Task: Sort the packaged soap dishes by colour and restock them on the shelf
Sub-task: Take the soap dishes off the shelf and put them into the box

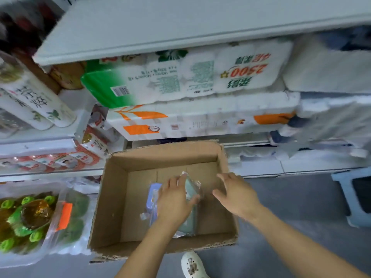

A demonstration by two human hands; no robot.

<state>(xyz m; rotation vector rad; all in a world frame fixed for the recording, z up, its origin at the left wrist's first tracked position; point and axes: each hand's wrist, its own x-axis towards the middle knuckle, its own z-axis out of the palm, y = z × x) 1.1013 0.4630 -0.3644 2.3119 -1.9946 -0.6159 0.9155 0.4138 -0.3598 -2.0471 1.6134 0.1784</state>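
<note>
Left hand [174, 199] grips a green soap dish [190, 189] inside the cardboard box [112, 197]; right hand [239, 194], fingers spread, hovers at three o'clock.

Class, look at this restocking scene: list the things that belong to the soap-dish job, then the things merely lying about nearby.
Belongs to the job:
green soap dish, gripped by the left hand
blue soap dish
cardboard box
right hand, open above the box

Just lying about:
toilet paper packs
green-capped bottles
blue stool
</note>
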